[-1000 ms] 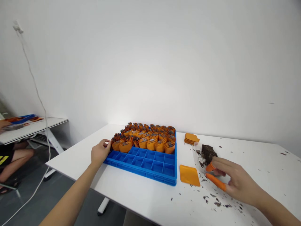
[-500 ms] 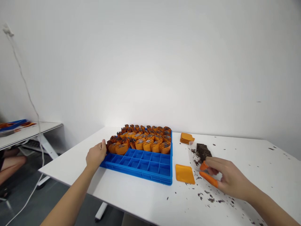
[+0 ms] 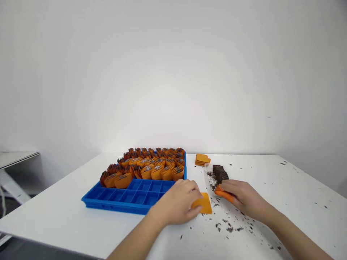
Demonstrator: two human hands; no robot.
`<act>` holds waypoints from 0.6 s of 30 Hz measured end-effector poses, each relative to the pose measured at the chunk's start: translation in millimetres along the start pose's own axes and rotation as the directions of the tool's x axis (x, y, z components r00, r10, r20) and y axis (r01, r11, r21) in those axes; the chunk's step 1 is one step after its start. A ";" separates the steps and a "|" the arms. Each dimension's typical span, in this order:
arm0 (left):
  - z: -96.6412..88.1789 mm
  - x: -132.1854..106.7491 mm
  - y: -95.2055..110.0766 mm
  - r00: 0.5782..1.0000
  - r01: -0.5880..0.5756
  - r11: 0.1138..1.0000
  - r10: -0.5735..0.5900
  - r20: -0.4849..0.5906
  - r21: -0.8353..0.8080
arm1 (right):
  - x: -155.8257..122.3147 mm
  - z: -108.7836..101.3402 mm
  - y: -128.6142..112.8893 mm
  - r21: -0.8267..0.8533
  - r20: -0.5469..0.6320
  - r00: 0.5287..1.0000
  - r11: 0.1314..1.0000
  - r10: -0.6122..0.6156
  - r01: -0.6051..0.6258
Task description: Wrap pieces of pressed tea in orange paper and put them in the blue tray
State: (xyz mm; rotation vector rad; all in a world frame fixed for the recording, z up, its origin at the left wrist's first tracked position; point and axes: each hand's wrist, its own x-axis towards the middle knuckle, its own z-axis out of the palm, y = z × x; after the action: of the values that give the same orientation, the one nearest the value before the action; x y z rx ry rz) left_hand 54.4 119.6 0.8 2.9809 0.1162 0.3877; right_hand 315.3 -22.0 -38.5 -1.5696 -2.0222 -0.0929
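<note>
My left hand (image 3: pixel 177 203) lies over the near right corner of the blue compartment tray (image 3: pixel 127 196), its fingers curled onto the edge of a single flat orange pouch (image 3: pixel 204 203) on the white table. My right hand (image 3: pixel 241 196), with orange finger cots on thumb and forefinger, is closed in a pinch just right of that pouch, at the near end of a dark block of pressed leaves (image 3: pixel 219 173). What the pinch holds is too small to see. Filled orange pouches (image 3: pixel 148 164) fill the tray's far rows; the near rows are bare.
A small stack of flat orange pouches (image 3: pixel 202 159) lies behind the dark block. Dark crumbs (image 3: pixel 230 227) are scattered over the right half of the white table (image 3: pixel 67 220). Another table's edge (image 3: pixel 16 157) shows at far left. A white wall stands behind.
My left hand left the tray's left edge and crossed to the single orange pouch. My right hand drew slightly left toward the dark block. The view has turned to the right.
</note>
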 end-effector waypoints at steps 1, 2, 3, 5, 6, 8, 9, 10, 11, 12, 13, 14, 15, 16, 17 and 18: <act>9.6 8.8 5.3 0.999 0.000 1.000 -0.002 0.049 0.027 | -0.1 -0.4 1.1 -0.003 0.008 1.000 1.000 0.010 -0.010; 18.3 16.1 8.3 0.995 0.023 0.998 -0.029 0.098 0.065 | -0.2 -0.8 2.2 -0.008 0.015 1.000 1.000 0.020 -0.020; 25.7 21.7 9.4 0.988 0.046 0.994 -0.060 0.140 0.103 | -0.3 -1.3 3.1 -0.013 0.022 0.999 1.000 0.026 -0.026; 36.2 28.4 7.8 0.974 0.083 0.986 -0.112 0.199 0.147 | -0.3 -2.4 4.3 -0.021 0.035 0.999 0.999 0.037 -0.037; 39.4 29.8 6.0 0.969 0.089 0.984 -0.121 0.213 0.154 | -0.2 -2.9 4.5 -0.023 0.037 0.998 0.999 0.043 -0.042; 42.7 29.8 2.2 0.970 0.073 0.986 -0.106 0.219 0.151 | 0.0 -3.5 3.6 -0.027 0.027 0.998 0.998 0.049 -0.048; 43.5 28.9 0.5 0.972 0.061 0.987 -0.092 0.215 0.147 | 0.1 -3.5 2.5 -0.027 0.020 0.999 0.999 0.047 -0.046; 44.1 27.7 -1.1 0.975 0.051 0.989 -0.079 0.206 0.138 | 0.2 -3.4 0.9 -0.023 0.015 0.999 0.999 0.040 -0.039; 44.8 26.4 -2.4 0.979 0.042 0.992 -0.065 0.195 0.122 | 0.4 -3.0 -1.2 -0.015 0.011 0.999 0.999 0.032 -0.032; 45.8 25.1 -3.6 0.982 0.033 0.994 -0.052 0.181 0.104 | 0.8 -2.4 -3.7 -0.001 0.009 1.000 1.000 0.027 -0.027; 47.0 23.9 -4.6 0.986 0.028 0.996 -0.042 0.162 0.089 | 1.3 -1.4 -6.4 0.015 0.004 1.000 1.000 0.025 -0.025; 48.6 22.7 -5.5 0.990 0.022 0.996 -0.033 0.138 0.081 | 2.0 0.1 -9.4 0.030 -0.005 1.000 0.999 0.027 -0.027; 50.4 21.6 -6.1 0.994 0.016 0.996 -0.025 0.107 0.085 | 2.9 1.9 -12.3 0.041 -0.019 0.999 0.999 0.033 -0.032; 52.2 20.6 -6.6 0.997 0.010 0.995 -0.017 0.071 0.101 | 3.8 4.2 -15.0 0.044 -0.034 0.999 0.998 0.038 -0.037; 53.8 19.8 -6.8 0.999 0.005 0.992 -0.009 0.032 0.124 | 4.8 6.9 -17.5 0.041 -0.045 0.998 0.999 0.038 -0.037; 55.2 19.1 -6.7 1.000 0.000 0.989 0.001 -0.008 0.150 | 5.6 10.0 -19.7 0.030 -0.055 0.998 0.999 0.031 -0.030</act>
State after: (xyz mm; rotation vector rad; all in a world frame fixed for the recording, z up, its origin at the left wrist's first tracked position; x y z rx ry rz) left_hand 86.7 121.3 -48.3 3.1279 0.1522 0.4079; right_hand 292.7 -19.3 -38.6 -1.5620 -1.9480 -0.0934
